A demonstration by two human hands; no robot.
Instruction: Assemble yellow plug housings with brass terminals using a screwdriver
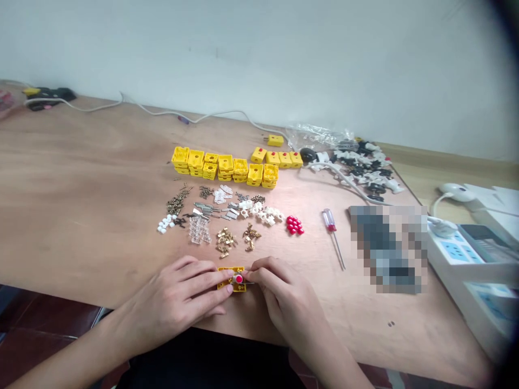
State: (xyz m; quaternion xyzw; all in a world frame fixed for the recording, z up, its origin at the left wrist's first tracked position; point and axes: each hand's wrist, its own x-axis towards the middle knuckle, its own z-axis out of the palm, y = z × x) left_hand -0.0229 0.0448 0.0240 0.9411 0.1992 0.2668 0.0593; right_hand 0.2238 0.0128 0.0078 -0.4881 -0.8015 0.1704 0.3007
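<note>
Near the table's front edge lies a small open yellow plastic housing (pixel 226 270), with a red button (pixel 239 279) in a white surround at its middle. My left hand (pixel 182 292) grips the housing from the left, its fingertips pressed by the button. At the housing's right end, the thumb and index finger of my right hand (pixel 286 292) are pinched together; what is between them is hidden. A thin metal piece (pixel 250 283) sticks out of the housing beneath those fingers. Just beyond are small brass parts (pixel 226 241) and clear plastic pieces (pixel 199 230).
Stacked yellow housings (pixel 225 165) stand farther back, beside closed yellow units (pixel 279 159). Red buttons (pixel 294 225), white plastic parts (pixel 270 215), metal blades (pixel 208 208) and screws (pixel 175 202) lie in piles. A screwdriver (pixel 330 222) and a power strip (pixel 456 248) are at right.
</note>
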